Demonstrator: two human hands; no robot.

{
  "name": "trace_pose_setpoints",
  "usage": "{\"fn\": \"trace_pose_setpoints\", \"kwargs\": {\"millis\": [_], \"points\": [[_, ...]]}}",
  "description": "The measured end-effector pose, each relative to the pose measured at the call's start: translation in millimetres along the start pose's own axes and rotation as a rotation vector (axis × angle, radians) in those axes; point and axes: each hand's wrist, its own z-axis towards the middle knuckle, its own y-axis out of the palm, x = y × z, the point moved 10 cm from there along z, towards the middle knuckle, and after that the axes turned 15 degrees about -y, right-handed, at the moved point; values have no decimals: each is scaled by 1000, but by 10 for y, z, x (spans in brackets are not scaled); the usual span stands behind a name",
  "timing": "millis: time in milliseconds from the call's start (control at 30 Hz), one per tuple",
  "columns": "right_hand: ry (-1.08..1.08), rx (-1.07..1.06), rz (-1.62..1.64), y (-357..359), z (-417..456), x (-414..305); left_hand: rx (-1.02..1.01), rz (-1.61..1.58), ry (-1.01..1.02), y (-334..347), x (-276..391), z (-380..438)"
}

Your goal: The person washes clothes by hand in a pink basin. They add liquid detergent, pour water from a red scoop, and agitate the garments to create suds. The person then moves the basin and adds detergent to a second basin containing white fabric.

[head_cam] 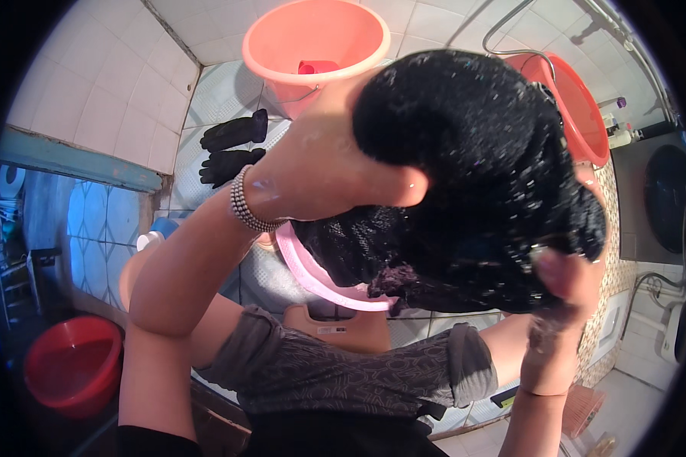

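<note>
A wet, black, plush-like fabric item (463,131) is raised close to the camera and glistens all over. My left hand (331,154), with a beaded bracelet at the wrist, grips its left side, the thumb pressed across the front. On the lower right, my right hand (577,280) holds the same fabric; its other fingers are partly hidden behind it. A purplish frayed patch hangs at the fabric's lower edge. Underneath is a pink basin (314,288), mostly covered by the cloth. Two black gloves (234,131) lie on the tiled floor left of my left hand.
A pink bucket (314,28) containing a red cup (320,67) stands ahead. A coral tub (586,108) is at the right, with a hose (489,37) running into it. A beige stool (337,331) sits between my legs. A red basin (74,365) stands at left.
</note>
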Motion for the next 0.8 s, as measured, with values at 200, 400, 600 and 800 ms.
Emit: {"fn": "trace_pose_setpoints", "kwargs": {"millis": [200,400,600,800], "points": [[45,-133,-64,162,-408,1224,118,81,-111,52,-1129,-101],[120,-358,-475,182,-999,2514,34,400,-341,351,-2279,-382],[503,-832,-801,324,-1496,3296,-303,894,-579,894,-3333,-592],[463,-990,-857,719,-1659,3974,-343,1095,-686,1088,-4384,-738]]}}
